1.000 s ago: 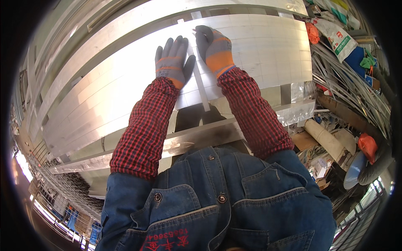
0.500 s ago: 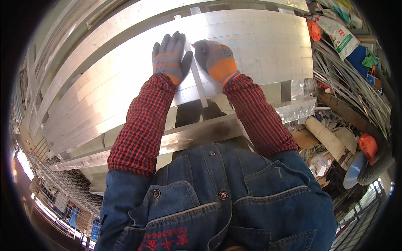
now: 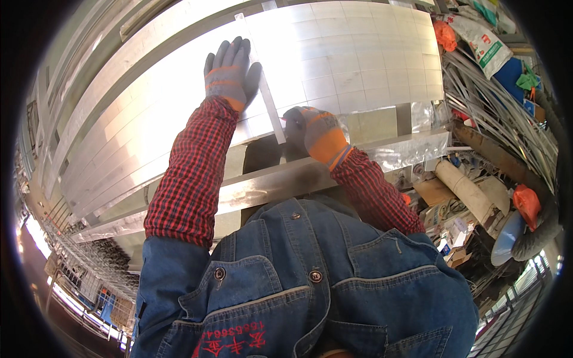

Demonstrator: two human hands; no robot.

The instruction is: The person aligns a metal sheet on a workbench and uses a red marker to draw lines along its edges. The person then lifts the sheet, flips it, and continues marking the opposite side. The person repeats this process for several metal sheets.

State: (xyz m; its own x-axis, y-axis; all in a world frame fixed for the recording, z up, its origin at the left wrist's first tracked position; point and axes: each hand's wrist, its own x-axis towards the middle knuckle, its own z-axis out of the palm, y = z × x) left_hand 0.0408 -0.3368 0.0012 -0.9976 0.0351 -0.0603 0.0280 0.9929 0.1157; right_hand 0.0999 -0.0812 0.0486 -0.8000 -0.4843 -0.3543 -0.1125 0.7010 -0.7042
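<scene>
A large shiny metal sheet [image 3: 376, 59] lies in front of me, marked with a grid of thin lines. Across it runs a narrow, straight metal strip [image 3: 270, 98], its near end sticking out past the sheet's near edge. My left hand [image 3: 228, 70], in a grey and orange glove, lies flat with fingers stretched, its thumb against the strip. Beside the strip's near end, at the sheet's near edge, my right hand [image 3: 316, 132] is closed in a pinch. Whatever its fingers hold is too small to make out.
A metal beam [image 3: 274, 186] runs between the sheet and my body. Long metal bars [image 3: 486, 98] are piled at the right, with a white sack [image 3: 480, 45] and an orange bag [image 3: 526, 207] nearby. A cardboard-coloured roll [image 3: 468, 186] lies at the lower right.
My right hand has slid toward me along the strip, from mid-sheet to the near edge. My left hand has shifted slightly left, and the strip now sits more tilted.
</scene>
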